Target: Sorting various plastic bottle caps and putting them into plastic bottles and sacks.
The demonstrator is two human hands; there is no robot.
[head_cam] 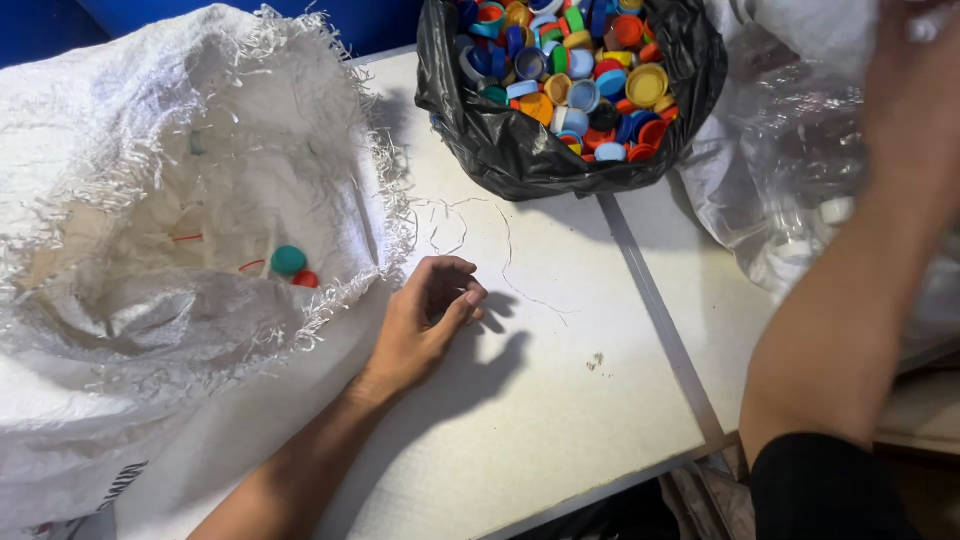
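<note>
My left hand (428, 318) rests on the white table (560, 400), right beside the frayed rim of a large white woven sack (150, 200). Its fingers are curled in against the thumb, and nothing shows between them. Inside the sack lie a green bottle cap (288, 260) and a red cap (305, 279). My right hand (915, 70) is raised at the top right edge and blurred. It hovers over a clear plastic bag of empty bottles (800, 170). Whether it holds anything is unclear. A black bag (520, 150) full of several coloured bottle caps (575, 70) stands at the back.
A grey seam (655, 310) runs across the table between two panels. Loose white threads (470, 225) from the sack lie on the surface. The table's front edge (600, 480) runs near the bottom. A blue wall (60, 25) stands behind the sack.
</note>
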